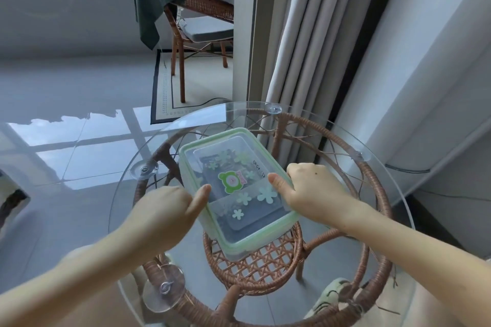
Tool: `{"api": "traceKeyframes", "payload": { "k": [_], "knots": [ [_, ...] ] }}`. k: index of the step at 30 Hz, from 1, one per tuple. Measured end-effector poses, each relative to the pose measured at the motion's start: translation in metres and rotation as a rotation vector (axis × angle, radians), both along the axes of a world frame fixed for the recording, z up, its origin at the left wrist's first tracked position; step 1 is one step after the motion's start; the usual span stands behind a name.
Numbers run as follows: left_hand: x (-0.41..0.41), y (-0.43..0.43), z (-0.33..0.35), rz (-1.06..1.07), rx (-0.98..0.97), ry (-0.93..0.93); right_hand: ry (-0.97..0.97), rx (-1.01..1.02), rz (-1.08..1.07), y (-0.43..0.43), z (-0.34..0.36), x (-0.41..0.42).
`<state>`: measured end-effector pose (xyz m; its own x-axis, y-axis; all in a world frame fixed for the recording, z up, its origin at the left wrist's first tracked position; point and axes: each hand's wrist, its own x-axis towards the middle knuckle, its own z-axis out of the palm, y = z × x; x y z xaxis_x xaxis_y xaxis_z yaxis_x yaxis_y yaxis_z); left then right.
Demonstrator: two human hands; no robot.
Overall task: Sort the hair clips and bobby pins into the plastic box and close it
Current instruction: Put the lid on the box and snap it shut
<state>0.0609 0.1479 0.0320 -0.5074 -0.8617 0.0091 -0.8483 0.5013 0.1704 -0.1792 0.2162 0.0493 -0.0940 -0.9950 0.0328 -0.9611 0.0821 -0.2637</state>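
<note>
1. The left hand [170,210] sits at the left long edge of the box [236,191]; its fingers are curled down over the rim and the thumb lies flat on the lid [228,156], so it is clamped on that side; this looks like a press to seat the lid or snap a side latch, though no latch is clear to see.

2. The box rests near the middle of the surface [385,194], turned at a slant to the person; it is a shallow rounded rectangle of clear, smooth plastic with a pale green rim; the lid is already on, and carries flower stickers and a green frog-shaped sticker [231,180]; dark shapes show through the lid, likely the clips and pins, but they are too blurred to tell apart; no loose clips lie on the surface, so the sorting seems done and only the closing is in hand.

3. The right hand [310,191] mirrors the left at the right long edge; thumb on the lid, fingers wrapped down over the rim, gripping it; two hands on opposite sides keep the box from sliding on the slick top.

4. The surface is a round pane of clear glass, glossy and hard, on a woven brown rattan frame [372,175]; clear suction pads hold it.
</note>
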Motion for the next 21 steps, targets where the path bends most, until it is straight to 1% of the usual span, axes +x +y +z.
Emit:
{"api": "traceKeyframes", "payload": {
  "k": [2,6,11,14,17,19,21],
  "knots": [
    [-0.008,0.008,-0.005,0.013,0.074,0.086,-0.038,-0.012,-0.002,-0.006,0.000,-0.002],
    [-0.014,0.014,-0.010,0.057,0.067,0.189,-0.162,0.016,-0.031,-0.011,-0.004,-0.005],
    [-0.021,-0.009,-0.008,0.131,0.135,0.367,-0.317,0.042,-0.023,0.004,-0.011,0.000],
    [-0.028,-0.019,-0.005,0.117,0.132,0.358,-0.409,0.039,-0.135,0.011,-0.013,0.004],
    [-0.030,-0.023,-0.004,0.152,0.168,0.348,-0.464,0.047,-0.212,0.012,-0.014,0.011],
    [-0.029,-0.028,0.000,0.163,0.186,0.337,-0.480,0.035,-0.238,0.012,-0.014,0.016],
    [-0.030,-0.033,0.004,0.130,0.180,0.301,-0.485,0.055,-0.261,0.014,-0.012,0.019]
  ]
}}
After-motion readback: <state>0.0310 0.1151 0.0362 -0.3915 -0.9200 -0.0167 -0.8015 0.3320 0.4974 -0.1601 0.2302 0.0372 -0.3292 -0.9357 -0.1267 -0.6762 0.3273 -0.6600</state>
